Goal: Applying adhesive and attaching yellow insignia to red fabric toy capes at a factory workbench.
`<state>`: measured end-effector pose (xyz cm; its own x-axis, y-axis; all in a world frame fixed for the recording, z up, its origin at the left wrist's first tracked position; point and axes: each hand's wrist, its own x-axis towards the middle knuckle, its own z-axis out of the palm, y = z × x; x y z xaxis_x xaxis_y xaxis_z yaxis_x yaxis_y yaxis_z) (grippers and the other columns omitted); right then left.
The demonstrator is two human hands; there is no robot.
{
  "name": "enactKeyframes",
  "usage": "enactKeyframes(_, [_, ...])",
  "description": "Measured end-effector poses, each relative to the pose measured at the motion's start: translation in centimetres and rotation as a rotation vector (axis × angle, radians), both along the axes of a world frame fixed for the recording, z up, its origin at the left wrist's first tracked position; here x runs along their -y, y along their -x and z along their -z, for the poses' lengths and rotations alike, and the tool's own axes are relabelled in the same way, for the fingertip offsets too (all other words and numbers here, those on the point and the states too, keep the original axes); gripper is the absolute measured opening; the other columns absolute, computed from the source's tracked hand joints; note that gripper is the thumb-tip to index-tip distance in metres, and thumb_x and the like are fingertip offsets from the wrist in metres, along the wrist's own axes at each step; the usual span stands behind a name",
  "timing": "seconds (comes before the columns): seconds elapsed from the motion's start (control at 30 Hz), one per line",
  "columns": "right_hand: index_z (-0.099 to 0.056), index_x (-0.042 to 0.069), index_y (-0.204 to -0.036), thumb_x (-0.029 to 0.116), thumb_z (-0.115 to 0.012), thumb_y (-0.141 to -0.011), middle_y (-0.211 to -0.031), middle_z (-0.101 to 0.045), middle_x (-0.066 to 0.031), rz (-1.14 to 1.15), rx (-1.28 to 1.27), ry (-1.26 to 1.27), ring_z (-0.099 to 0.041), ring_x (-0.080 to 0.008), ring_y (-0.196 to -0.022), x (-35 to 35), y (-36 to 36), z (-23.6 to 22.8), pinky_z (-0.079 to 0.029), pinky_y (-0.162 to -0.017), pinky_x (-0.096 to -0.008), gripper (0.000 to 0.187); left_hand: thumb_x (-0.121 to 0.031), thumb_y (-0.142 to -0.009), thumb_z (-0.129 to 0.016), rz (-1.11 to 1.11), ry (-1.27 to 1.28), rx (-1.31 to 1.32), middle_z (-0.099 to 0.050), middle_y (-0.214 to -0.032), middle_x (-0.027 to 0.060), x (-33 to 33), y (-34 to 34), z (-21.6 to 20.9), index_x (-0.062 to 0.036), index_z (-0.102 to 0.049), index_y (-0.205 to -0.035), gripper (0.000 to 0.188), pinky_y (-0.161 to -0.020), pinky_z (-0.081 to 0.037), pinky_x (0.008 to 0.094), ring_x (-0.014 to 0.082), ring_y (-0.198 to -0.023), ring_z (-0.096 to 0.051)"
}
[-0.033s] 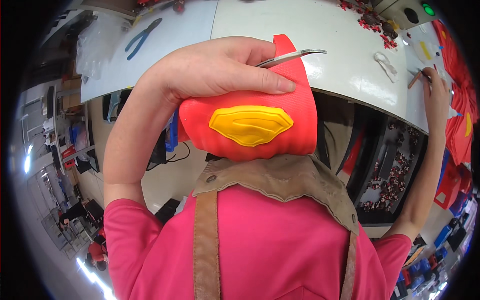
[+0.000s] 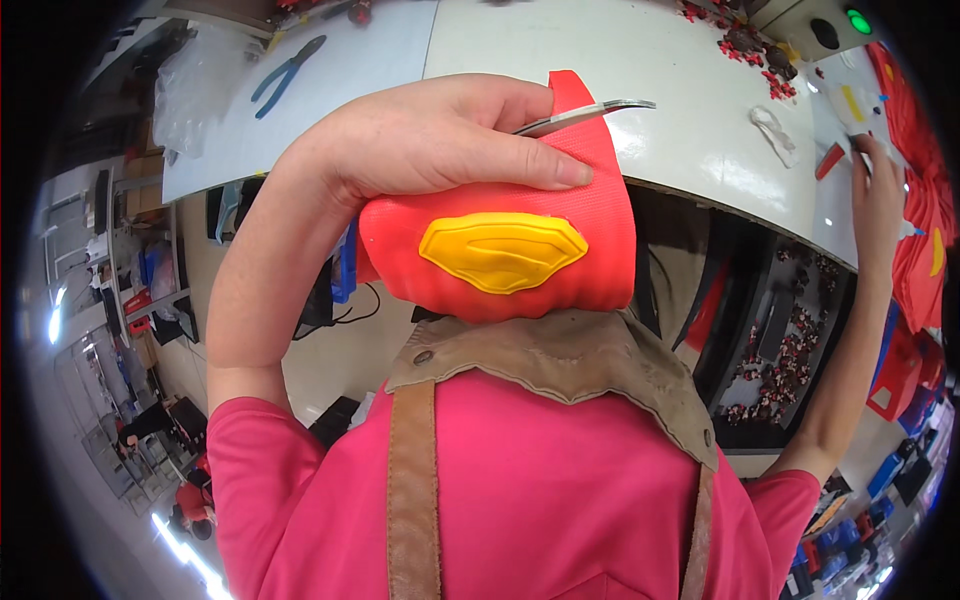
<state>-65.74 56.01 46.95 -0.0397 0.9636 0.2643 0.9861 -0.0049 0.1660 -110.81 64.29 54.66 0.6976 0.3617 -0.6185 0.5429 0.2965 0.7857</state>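
Note:
My left hand (image 2: 465, 140) is closed around a curved, soft red textured piece (image 2: 600, 230) in front of my chest. A yellow raised emblem (image 2: 505, 250) sits on the side facing me. Bent-tip metal tweezers (image 2: 575, 118) stick out from under my left thumb, across the red piece. My right hand (image 2: 878, 180) is stretched out to the far right, its fingers drawn together over the bench. Something dark shows at those fingertips, too small to make out. Just left of them lies a small red strip (image 2: 829, 161) on the bench.
Blue-handled pliers (image 2: 288, 78) and a clear plastic bag (image 2: 200, 95) lie on the white bench (image 2: 390, 50) at left. A crumpled white scrap (image 2: 773, 135) and small red pieces (image 2: 775, 82) are at right. More red pieces (image 2: 930, 215) are piled beyond my right hand. Below stands a dark tray (image 2: 770, 385) with scraps.
My right hand has shifted slightly to the right, away from the small strip, which now looks redder and shows apart from the fingers. My left hand keeps its hold.

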Motion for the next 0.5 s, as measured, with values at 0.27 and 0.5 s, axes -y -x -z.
enactKeyframes(0.27, [-0.057, 0.001, -0.116, 0.007, -0.055, -0.093, -0.106, -0.062, -0.0110, -0.232, -1.167, 0.024, -0.059, -0.0157, -0.092, 4.3, 16.2, -5.9, -0.047, -0.080, -0.0269, 0.024, -0.026, -0.087, -0.068, -0.002, 0.044, 0.069, -0.066, -0.099, 0.0052, -0.1, -0.6, 0.2, 0.0018, -0.058, -0.113, 0.039, -0.078, -0.052, 0.0240, 0.0094, -0.088, -0.063])
enactKeyframes(0.5, [-0.057, -0.001, -0.111, -0.005, -0.055, -0.086, -0.100, -0.059, -0.0104, -0.540, -1.152, 0.378, -0.059, -0.0187, -0.090, 3.8, 21.2, -4.5, -0.046, -0.079, -0.0270, 0.025, -0.022, -0.089, -0.067, 0.000, 0.079, 0.082, -0.066, -0.104, 0.0067, -0.4, -0.7, 0.5, 0.0022, -0.055, -0.118, 0.039, -0.083, -0.052, 0.0253, 0.0104, -0.093, -0.063])
